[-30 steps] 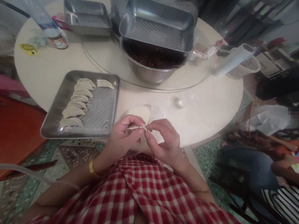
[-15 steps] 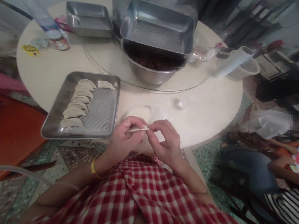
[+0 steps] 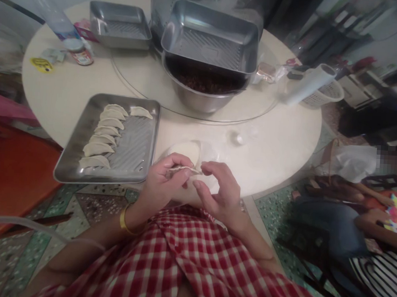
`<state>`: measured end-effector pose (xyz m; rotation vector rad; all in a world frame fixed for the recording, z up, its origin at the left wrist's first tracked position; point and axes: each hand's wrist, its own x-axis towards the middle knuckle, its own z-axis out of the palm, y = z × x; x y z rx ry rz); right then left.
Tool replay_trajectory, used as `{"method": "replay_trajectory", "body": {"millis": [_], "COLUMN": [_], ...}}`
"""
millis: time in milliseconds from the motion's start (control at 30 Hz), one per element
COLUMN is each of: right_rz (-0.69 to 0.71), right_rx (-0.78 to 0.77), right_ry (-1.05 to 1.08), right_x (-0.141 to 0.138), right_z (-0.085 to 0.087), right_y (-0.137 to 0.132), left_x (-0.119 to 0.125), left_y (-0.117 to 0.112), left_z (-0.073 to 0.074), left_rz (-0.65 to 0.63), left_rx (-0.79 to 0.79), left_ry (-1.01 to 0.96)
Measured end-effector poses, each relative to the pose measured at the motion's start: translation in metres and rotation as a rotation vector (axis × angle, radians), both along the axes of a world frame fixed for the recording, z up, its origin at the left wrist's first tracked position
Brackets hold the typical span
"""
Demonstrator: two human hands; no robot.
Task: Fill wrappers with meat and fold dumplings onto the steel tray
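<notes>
My left hand (image 3: 163,182) is closed around a folded dumpling (image 3: 183,169) held just off the near edge of the round table (image 3: 269,144). Beside it my right hand (image 3: 218,190) has its fingers loosened, and its fingertips touch the dumpling's right end. A stack of round dough wrappers (image 3: 185,148) lies on the table just behind both hands. To the left stands a metal tray (image 3: 137,153) with several finished dumplings (image 3: 100,138) in a column and one more at its top.
A steel bowl of dark filling (image 3: 202,84) sits on the glass turntable, with an empty metal tray (image 3: 210,35) across it. Another empty tray (image 3: 121,18), a jar (image 3: 79,54), a bottle (image 3: 52,16), a white roll (image 3: 305,83) and a basket (image 3: 326,91) stand further back. A seated person (image 3: 364,230) is at right.
My right hand has let go of its pinch on the dumpling's edge and opened slightly. The left hand still holds the dumpling in about the same place.
</notes>
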<state>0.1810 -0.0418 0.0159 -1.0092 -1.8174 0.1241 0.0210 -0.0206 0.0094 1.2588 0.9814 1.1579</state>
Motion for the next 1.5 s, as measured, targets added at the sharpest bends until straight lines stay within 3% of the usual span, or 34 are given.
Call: {"method": "replay_trajectory", "body": {"millis": [667,833,1133,1233,1400,1500], "right_rz": [-0.15,-0.089,-0.201,-0.131,0.067,0.132], "right_rx": [0.096,0.101,0.208,0.148,-0.155,-0.222], "right_ry": [-0.009,0.007,0.008,0.057,0.29,0.306], "right_x": [-0.001,-0.003,-0.009,-0.008,-0.007,-0.009], "right_z": [-0.009,-0.015,-0.029,-0.034,-0.039,-0.039], "right_y": [0.001,0.004,0.005,0.006,0.007,0.008], "left_x": [0.001,0.001,0.003,0.0,-0.002,0.0], "left_y": [-0.005,-0.008,-0.01,-0.011,-0.01,-0.01], "left_z": [-0.002,-0.003,-0.006,-0.004,0.0,0.0], "left_rz": [-0.017,-0.056,-0.15,-0.183,-0.219,-0.215], "left_rx": [-0.054,-0.069,-0.22,-0.267,-0.243,-0.247], "left_ry": [-0.041,-0.023,-0.217,-0.223,-0.234,-0.205]}}
